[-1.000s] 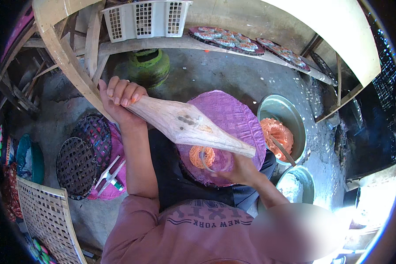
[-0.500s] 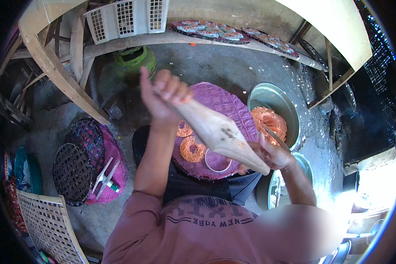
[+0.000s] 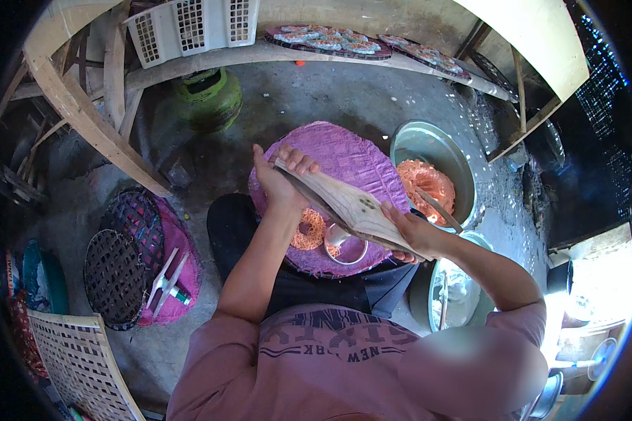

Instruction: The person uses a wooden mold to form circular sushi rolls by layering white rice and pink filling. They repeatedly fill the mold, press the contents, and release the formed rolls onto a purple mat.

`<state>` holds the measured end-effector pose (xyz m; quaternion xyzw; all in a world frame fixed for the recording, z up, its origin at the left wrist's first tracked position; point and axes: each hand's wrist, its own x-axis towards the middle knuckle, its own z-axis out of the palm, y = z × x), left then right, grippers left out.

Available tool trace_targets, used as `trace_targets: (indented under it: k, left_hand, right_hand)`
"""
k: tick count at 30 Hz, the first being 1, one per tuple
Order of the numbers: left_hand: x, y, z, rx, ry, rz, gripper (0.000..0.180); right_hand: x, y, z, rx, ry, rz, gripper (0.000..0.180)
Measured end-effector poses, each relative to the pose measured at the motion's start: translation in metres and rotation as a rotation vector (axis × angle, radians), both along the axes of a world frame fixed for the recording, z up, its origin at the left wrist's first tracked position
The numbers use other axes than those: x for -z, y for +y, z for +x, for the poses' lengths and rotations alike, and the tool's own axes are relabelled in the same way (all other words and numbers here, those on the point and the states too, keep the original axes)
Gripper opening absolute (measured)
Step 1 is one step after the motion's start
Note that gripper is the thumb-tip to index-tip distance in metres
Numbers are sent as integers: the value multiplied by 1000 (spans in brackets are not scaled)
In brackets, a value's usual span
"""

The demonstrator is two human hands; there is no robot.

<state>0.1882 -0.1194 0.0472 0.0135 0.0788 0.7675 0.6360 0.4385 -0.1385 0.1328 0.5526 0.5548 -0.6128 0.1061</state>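
Both my hands hold a long wooden press (image 3: 354,203) made of two boards, tilted across the round tray. My left hand (image 3: 288,175) is wrapped round its upper left end, and my right hand (image 3: 413,231) round its lower right end. A pale cylinder (image 3: 338,234) shows under the boards, above a thin metal ring (image 3: 364,255). A few orange strands lie inside that ring. Beside it, on the purple cloth (image 3: 330,144) covering the tray, sits a ring of orange dough strands (image 3: 307,233). The boards and my left forearm hide part of the cloth.
At right stands a grey-green tub (image 3: 463,151) with orange dough (image 3: 425,179) and a stick; nearer is a bucket (image 3: 421,298) of whitish stuff. A green gas cylinder (image 3: 214,105) stands at far left. Woven trays (image 3: 116,277) lie left. Trays of formed pieces (image 3: 330,41) rest on the far bench.
The press has come down low over the tray, its boards now pressed together. My right hand has moved from beneath its end to a firm grip. The pale cylinder now shows over the metal ring.
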Motion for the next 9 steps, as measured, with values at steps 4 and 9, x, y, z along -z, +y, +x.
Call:
trace_targets:
  k: [4, 9]
  left_hand:
    - [3, 18, 5, 5, -61, 10, 53]
    - [22, 25, 27, 99, -258, -72, 60]
  right_hand:
    - [-4, 9, 1, -16, -43, 161, 81]
    - [-10, 6, 16, 47, -250, 274, 88]
